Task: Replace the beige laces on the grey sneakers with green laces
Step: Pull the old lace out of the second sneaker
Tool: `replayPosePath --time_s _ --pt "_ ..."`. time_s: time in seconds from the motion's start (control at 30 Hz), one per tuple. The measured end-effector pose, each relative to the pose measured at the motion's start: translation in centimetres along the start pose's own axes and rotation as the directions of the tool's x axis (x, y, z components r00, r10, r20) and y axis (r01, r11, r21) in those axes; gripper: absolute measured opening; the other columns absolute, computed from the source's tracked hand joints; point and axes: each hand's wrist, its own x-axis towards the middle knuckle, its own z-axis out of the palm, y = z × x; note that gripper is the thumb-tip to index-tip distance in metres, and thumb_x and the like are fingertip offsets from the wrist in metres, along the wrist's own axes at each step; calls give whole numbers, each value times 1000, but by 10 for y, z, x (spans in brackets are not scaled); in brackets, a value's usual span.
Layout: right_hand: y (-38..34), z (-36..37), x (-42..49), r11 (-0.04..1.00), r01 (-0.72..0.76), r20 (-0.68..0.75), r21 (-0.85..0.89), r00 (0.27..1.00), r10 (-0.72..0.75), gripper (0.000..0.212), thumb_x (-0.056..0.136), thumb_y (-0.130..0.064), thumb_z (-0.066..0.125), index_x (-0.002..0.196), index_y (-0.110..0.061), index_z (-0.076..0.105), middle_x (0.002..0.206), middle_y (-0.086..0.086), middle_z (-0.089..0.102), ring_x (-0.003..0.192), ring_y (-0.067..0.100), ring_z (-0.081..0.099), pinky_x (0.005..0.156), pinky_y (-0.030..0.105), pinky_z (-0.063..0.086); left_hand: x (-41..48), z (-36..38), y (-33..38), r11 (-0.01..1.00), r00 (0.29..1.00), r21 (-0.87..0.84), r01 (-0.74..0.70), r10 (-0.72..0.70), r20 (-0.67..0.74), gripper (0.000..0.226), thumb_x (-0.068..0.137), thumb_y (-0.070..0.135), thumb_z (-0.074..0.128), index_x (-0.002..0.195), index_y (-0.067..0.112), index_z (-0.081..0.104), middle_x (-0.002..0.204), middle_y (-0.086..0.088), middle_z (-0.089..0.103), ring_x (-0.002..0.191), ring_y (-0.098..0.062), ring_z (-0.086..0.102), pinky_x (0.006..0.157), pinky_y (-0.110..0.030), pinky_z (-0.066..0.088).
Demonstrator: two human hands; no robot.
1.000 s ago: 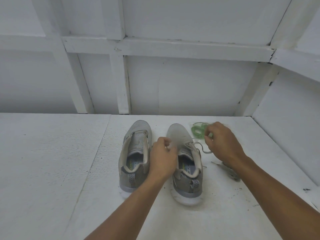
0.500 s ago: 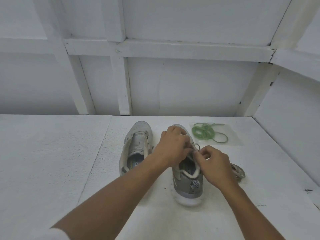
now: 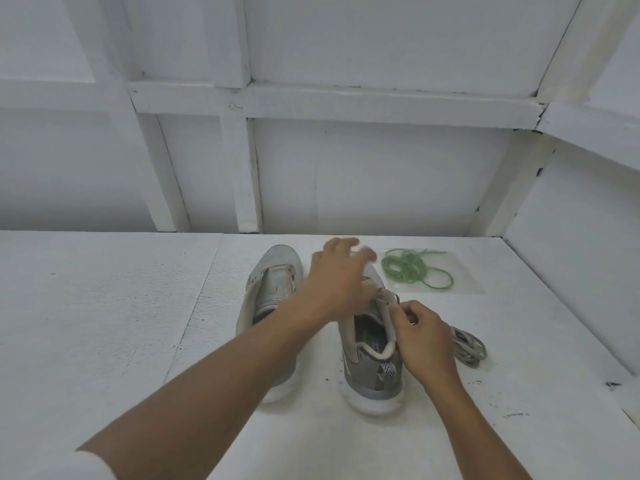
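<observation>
Two grey sneakers stand side by side on the white table (image 3: 104,341), toes pointing away. The left sneaker (image 3: 273,289) has no lace in it. My left hand (image 3: 341,275) reaches over the toe of the right sneaker (image 3: 372,368) with fingers spread and blurred, holding nothing I can see. My right hand (image 3: 420,337) pinches the beige lace (image 3: 386,297) at the right sneaker's top eyelets. The green laces (image 3: 412,268) lie coiled on a clear plastic bag (image 3: 464,278) at the back right. A removed beige lace (image 3: 469,346) lies bundled to the right of my right hand.
A white panelled wall (image 3: 381,174) rises behind the table, and a side wall (image 3: 581,244) closes in on the right. Dark specks (image 3: 478,382) dot the table near the right sneaker.
My left hand has lifted off the right sneaker's tongue and moved forward over its toe, fingers spreading. My right hand has stayed at the top eyelets with the beige lace.
</observation>
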Motion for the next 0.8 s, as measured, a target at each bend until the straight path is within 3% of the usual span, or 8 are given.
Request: replayPosePath --time_s 0.1,0.3,0.43,0.53,0.6,0.7,0.8 --pt "0 0 0 1000 12 -7 18 1000 -12 24 95 -33 54 82 -18 66 79 -5 66 70 1 56 50 9 37 -3 13 5 995 993 55 -83 77 93 33 90 39 59 119 24 62 153 -4 30 145 -25 7 114 -41 13" --pt "1 2 0 1000 7 -22 16 1000 -7 23 96 -32 54 81 -18 65 78 -6 65 69 1 56 51 10 37 -1 12 0 993 992 41 -108 105 64 24 96 30 53 112 19 67 144 1 43 144 -24 14 112 -40 17" --pt "2 2 -1 1000 1 -20 27 1000 0 24 96 -33 54 78 -19 63 76 -7 64 67 2 56 50 12 34 5 -5 -18 999 990 23 -34 37 -138 15 91 22 57 95 11 67 114 -3 62 122 -24 43 99 -39 37" --pt "2 3 -2 999 -5 -16 41 1000 6 24 95 -33 54 79 -19 64 75 -6 65 67 3 56 49 11 35 9 -19 -34 998 971 34 59 -49 -234 15 87 19 58 89 8 68 100 -5 65 107 -26 51 89 -39 43" --pt "2 4 -2 998 -8 -17 59 1000 9 24 95 -32 54 79 -18 64 75 -5 65 68 7 57 50 11 36 7 -23 -39 985 977 131 108 -81 -200 16 85 19 57 91 9 69 100 -5 65 107 -26 50 88 -35 42" --pt "3 5 -1 998 -8 -14 66 1000 9 23 95 -32 54 79 -17 63 75 -5 64 69 8 57 54 17 37 -1 -19 -37 936 992 328 127 -123 -32 22 86 22 56 102 11 67 111 -4 62 123 -28 41 100 -37 36" --pt "3 6 -1 998 -4 -17 62 1000 6 24 96 -33 53 80 -18 63 76 -6 64 70 5 57 54 19 36 -4 -15 -34 922 990 371 110 -133 37 25 86 16 55 109 10 60 120 -5 57 134 -31 32 102 -37 34"
